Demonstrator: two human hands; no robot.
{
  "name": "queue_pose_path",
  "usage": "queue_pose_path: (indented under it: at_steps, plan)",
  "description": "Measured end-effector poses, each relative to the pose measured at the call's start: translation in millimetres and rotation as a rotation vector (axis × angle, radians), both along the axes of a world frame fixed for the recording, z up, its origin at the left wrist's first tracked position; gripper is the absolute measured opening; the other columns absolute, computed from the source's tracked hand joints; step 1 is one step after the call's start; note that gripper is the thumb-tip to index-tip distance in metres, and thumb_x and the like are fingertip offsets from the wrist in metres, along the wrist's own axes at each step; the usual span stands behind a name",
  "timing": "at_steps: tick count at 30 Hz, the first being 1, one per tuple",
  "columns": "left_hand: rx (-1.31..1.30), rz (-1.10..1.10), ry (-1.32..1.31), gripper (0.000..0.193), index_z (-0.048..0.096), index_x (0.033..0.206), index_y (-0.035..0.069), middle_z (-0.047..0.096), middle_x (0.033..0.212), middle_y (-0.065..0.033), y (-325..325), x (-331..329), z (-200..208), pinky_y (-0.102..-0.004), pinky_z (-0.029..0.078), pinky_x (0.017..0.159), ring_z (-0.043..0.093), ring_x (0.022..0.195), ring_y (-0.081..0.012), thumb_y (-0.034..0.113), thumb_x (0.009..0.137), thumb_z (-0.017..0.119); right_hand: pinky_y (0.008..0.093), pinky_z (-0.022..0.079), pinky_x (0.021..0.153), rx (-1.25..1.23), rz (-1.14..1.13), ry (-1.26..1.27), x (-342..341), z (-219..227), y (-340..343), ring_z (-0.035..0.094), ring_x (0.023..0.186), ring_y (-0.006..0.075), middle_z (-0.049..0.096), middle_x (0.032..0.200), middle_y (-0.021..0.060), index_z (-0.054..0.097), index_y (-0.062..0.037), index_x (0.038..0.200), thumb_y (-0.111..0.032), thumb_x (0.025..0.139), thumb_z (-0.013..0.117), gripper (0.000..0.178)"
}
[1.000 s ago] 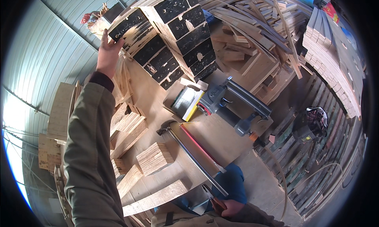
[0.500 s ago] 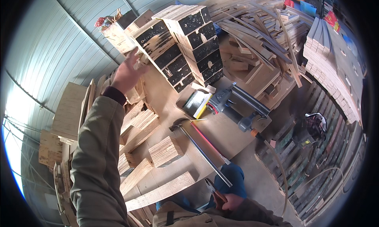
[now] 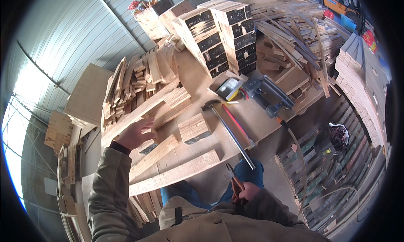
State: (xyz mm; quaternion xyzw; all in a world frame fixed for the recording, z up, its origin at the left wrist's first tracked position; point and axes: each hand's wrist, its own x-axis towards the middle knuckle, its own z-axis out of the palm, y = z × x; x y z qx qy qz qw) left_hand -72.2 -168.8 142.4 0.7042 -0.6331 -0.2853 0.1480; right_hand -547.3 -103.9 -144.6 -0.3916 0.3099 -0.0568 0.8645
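My left hand (image 3: 136, 133) is over boards at the left of the worktable (image 3: 198, 153), fingers stretched out and apart. Nothing shows in its grasp. Close by lie a long plank (image 3: 143, 111), a short stacked wood block (image 3: 194, 128) and a slanting board (image 3: 155, 157). Low down, near my leg, my right hand (image 3: 249, 192) is closed around the orange-brown handles of pliers (image 3: 236, 182), jaws pointing up. A claw hammer (image 3: 230, 134) with a metal shaft lies on the table, head away from me. Beside it runs a red strip (image 3: 236, 121).
A grey nail gun (image 3: 269, 98) with an air hose (image 3: 298, 151) rests at the table's right, beside an open box (image 3: 228, 87). Black-ended wood stacks (image 3: 235, 36) stand at the back. Loose offcuts (image 3: 143, 74) lie far left. Right of the table is a slatted pallet (image 3: 332, 137) with a dark bag.
My left hand has come back from beside the black-ended stack to the boards nearer me. The view has shifted too. The pliers remain in my right hand.
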Motion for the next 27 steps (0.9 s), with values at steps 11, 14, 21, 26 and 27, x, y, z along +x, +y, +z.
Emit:
queue_pose_path:
  at_steps: [11, 14, 21, 26, 27]
  plan:
    - [0.131, 0.396, 0.277, 0.066, 0.056, 0.148, -0.006, 0.069, 0.136, -0.0212, 194.4, 38.8, -109.0, -0.0391, 0.054, 0.109, 0.067, 0.126, -0.0259, 0.017, 0.093, 0.084, 0.0361, 0.059, 0.071, -0.041, 0.131, 0.047, 29.0, 7.2, -8.6, 0.074, 0.091, 0.0254, 0.072, 0.103, 0.0163, 0.055, 0.0007, 0.128, -0.001, 0.078, 0.06, 0.05]
    - [0.103, 0.409, 0.241, 0.066, 0.056, 0.147, -0.007, 0.07, 0.136, -0.0212, 207.6, 38.4, -120.1, -0.0391, 0.054, 0.109, 0.068, 0.125, -0.0267, 0.018, 0.093, 0.084, 0.0369, 0.059, 0.071, -0.021, 0.184, 0.112, 40.0, 5.6, -10.2, 0.074, 0.092, 0.0256, 0.072, 0.104, 0.0164, 0.055, 0.001, 0.127, 0.0, 0.078, 0.06, 0.049]
    - [-0.076, 0.47, 0.168, 0.064, 0.062, 0.141, -0.005, 0.07, 0.137, -0.0227, 219.6, 32.8, -145.2, -0.0439, 0.054, 0.11, 0.067, 0.129, -0.0338, 0.018, 0.088, 0.088, 0.0356, 0.06, 0.07, -0.037, 0.226, 0.151, 62.0, 11.7, -6.4, 0.074, 0.09, 0.0249, 0.072, 0.105, 0.015, 0.056, 0.0016, 0.129, 0.003, 0.08, 0.061, 0.049]
    - [-0.121, 0.453, 0.026, 0.063, 0.067, 0.136, -0.003, 0.071, 0.134, -0.024, 233.6, 29.4, -165.6, -0.0422, 0.056, 0.104, 0.069, 0.127, -0.0347, 0.028, 0.086, 0.088, 0.0348, 0.061, 0.067, -0.112, 0.226, 0.235, 68.6, 11.6, 2.3, 0.075, 0.089, 0.0252, 0.072, 0.105, 0.0152, 0.058, 0.002, 0.127, 0.004, 0.083, 0.064, 0.045]
    - [-0.125, 0.443, 0.024, 0.06, 0.068, 0.134, -0.002, 0.073, 0.132, -0.0225, 235.2, 28.2, -171.0, -0.0428, 0.056, 0.104, 0.07, 0.124, -0.036, 0.027, 0.085, 0.087, 0.0349, 0.061, 0.066, -0.138, 0.214, 0.24, 69.0, 12.4, 4.5, 0.075, 0.089, 0.0257, 0.073, 0.105, 0.0154, 0.058, 0.0021, 0.126, 0.005, 0.083, 0.064, 0.044]
